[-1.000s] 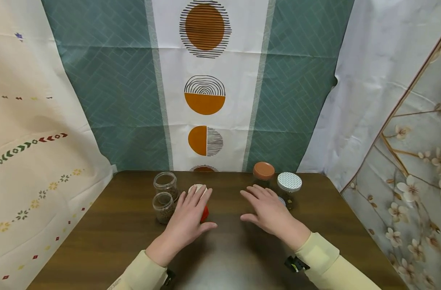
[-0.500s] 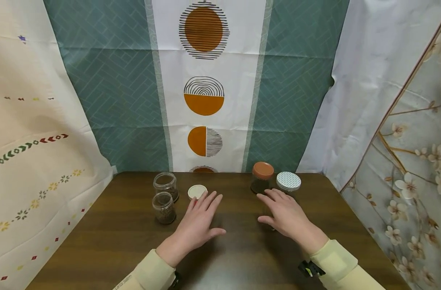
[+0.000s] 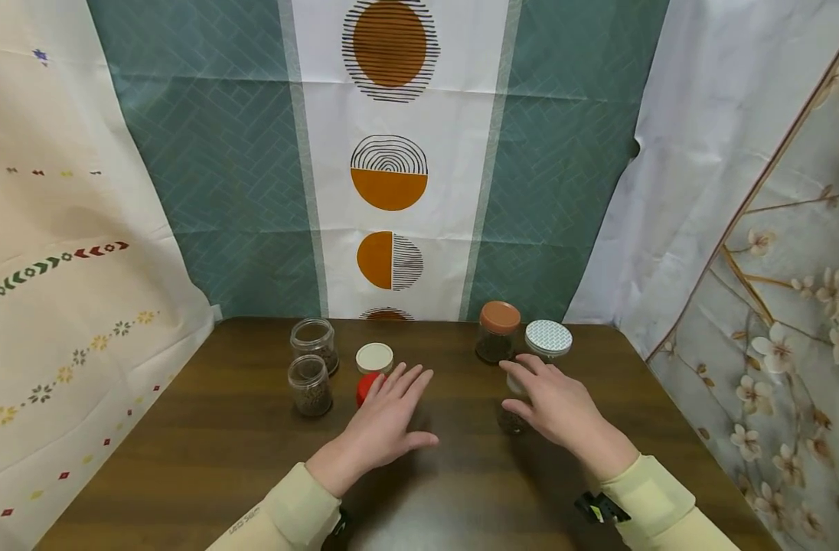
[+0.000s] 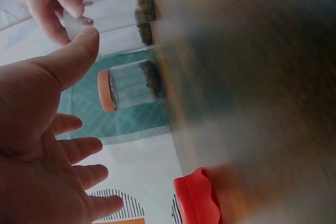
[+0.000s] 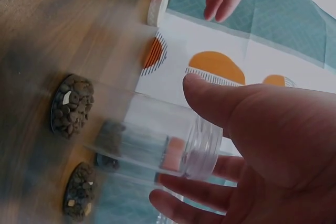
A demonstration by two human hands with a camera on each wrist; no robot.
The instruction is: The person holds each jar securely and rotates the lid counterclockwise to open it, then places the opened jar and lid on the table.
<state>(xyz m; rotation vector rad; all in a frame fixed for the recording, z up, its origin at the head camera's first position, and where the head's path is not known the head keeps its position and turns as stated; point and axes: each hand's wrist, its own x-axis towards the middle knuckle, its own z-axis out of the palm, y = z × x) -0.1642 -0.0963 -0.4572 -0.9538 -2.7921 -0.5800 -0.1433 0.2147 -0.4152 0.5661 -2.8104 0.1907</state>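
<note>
Head view shows both hands out over the desk, fingers spread and gripping nothing. The right hand (image 3: 564, 409) reaches toward a clear, threaded-neck plastic jar (image 5: 157, 129) with dark, pebble-like bits in its base; its thumb and fingers frame the neck from either side, though whether any finger touches it I cannot tell. The left hand (image 3: 385, 428) hangs beside a red, scalloped-edged lid (image 4: 199, 198) that rests on the desk, a round cream lid (image 3: 374, 357) just behind it.

This looks like a reaching step, with nothing lifted. To take the jar, the next move would call for closing the right thumb and fingers evenly round its neck while keeping it upright; the left fingers would need to lower and curl to pick up the red lid.

The dark brown wooden desk (image 3: 461, 490) catches a pale sheen near its front. Two clear, lidless jars (image 3: 311, 389) stand at its left; an orange-lidded jar (image 3: 498, 333) and a white-patterned-lidded jar (image 3: 549, 338) stand behind the right hand. Beyond hangs a teal curtain (image 3: 240, 168) with a white, orange-circle panel (image 3: 454, 191), flanked by cream embroidered cloth (image 3: 82, 291) and blossom-printed cloth (image 3: 778, 352).
</note>
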